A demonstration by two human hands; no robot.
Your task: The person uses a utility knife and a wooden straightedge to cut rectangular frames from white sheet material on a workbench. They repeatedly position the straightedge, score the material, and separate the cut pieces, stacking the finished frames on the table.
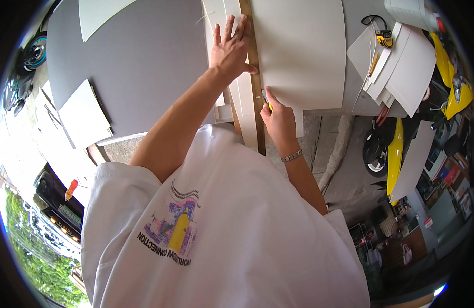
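My left hand lies spread over a long wooden straightedge and the white strips beside it, with its thumb on the wood. In my right hand is a yellow utility knife, its index finger stretched along the tool. The knife's tip is near the straightedge's right edge, over a large white sheet; whether the blade touches the sheet cannot be told. The straightedge runs from the top of the view down towards my shirt, past the table's near edge.
A grey board with white sheets covers the left side. At the right lie a tape measure, white offcuts and red-handled scissors or pliers. A yellow motorcycle stands beyond the table.
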